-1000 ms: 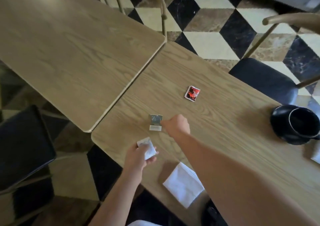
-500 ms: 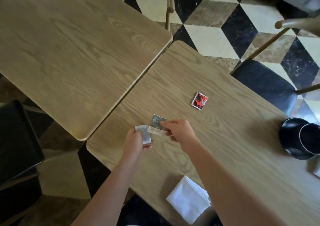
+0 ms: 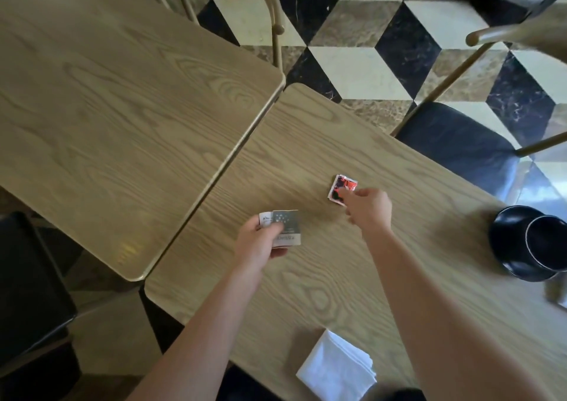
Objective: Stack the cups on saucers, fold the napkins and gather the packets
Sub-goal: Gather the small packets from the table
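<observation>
Right hand (image 3: 369,208) is out over the bench (image 3: 383,278) and its fingers (image 3: 348,198) are right at the near corner of the red packet (image 3: 341,189), which lies flat on the wood just ahead and a touch to the left of the knuckles. They look pinched toward that corner, but whether they have closed on it or only touch it I cannot tell; the blur hides the contact. The packet's longer side runs roughly away from the person, tilted a little, so a pinch at the near edge looks like the natural take. The right hand is plainly the nearer one: the left hand (image 3: 260,241) hangs back and to the left, well apart from the red packet, fingers closed around two packets already collected, a grey packet (image 3: 287,225) fanned over a white packet (image 3: 264,218) behind it. Half a second ago the grey one was passing between the two hands near the bench's left edge; now it sits in the left grip and the right hand has travelled across to the red one, which has not shifted on the wood. A folded white napkin (image 3: 336,367) lies at the near edge and the black cup on its saucer (image 3: 534,241) sits far right, both untouched.
</observation>
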